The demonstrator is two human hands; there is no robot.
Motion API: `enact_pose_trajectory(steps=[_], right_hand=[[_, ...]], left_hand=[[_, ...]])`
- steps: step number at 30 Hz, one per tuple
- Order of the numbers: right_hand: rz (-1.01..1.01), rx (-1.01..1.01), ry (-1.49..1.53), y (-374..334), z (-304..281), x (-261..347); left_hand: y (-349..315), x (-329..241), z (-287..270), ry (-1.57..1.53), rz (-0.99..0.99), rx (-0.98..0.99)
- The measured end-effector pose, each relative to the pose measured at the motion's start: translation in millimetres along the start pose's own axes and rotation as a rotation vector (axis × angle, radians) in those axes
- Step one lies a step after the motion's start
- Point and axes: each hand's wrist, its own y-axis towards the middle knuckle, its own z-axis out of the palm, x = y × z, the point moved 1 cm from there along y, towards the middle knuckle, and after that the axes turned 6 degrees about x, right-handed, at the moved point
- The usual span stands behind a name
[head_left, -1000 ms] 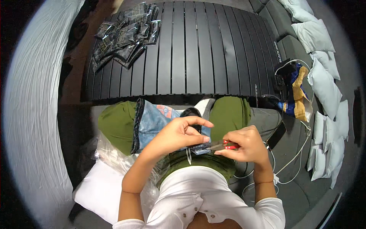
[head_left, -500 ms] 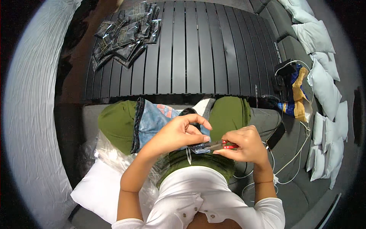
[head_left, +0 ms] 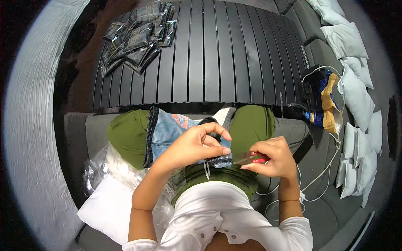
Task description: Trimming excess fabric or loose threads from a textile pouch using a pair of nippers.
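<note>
A faded blue denim garment (head_left: pixel 163 133) with dark frayed edging and a pink patch lies across my lap. My left hand (head_left: pixel 190 144) pinches its near end, where a dark woven label (head_left: pixel 219 160) shows beside the thumb. A short pale cord (head_left: pixel 207 170) hangs below that grip. In my right hand (head_left: pixel 275 158) is a pair of small red-handled snips (head_left: pixel 260 160), fingers wrapped round the handles. The blades point left toward the label and are blurred, a small gap away from it.
Ahead stands a black slatted table (head_left: pixel 224 54) with a pile of dark plastic-wrapped packets (head_left: pixel 138 39) at its far left. Clear plastic bags (head_left: pixel 115 161) and a white pillow (head_left: pixel 106 209) lie at my left. On the right are a blue-and-gold bag (head_left: pixel 331 104), white cables (head_left: pixel 320 188) and several pale pillows (head_left: pixel 358 92).
My right hand has drawn the snips a little to the right, away from the label. The left hand keeps its pinch on the garment, almost unmoved.
</note>
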Motion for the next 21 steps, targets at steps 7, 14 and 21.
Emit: enact_pose_trajectory(steps=[7,14,21], right_hand=[[-0.022,0.043,-0.026,4.2,2.5,3.1],[-0.015,0.053,-0.028,7.1,2.6,6.8],[-0.07,0.021,-0.055,6.2,2.1,2.6]], left_hand=[[2.7,-0.8,2.2,0.033,0.018,0.003],[5.3,1.5,4.3,0.036,0.035,0.006],[7.5,1.2,4.0,-0.009,0.036,0.047]])
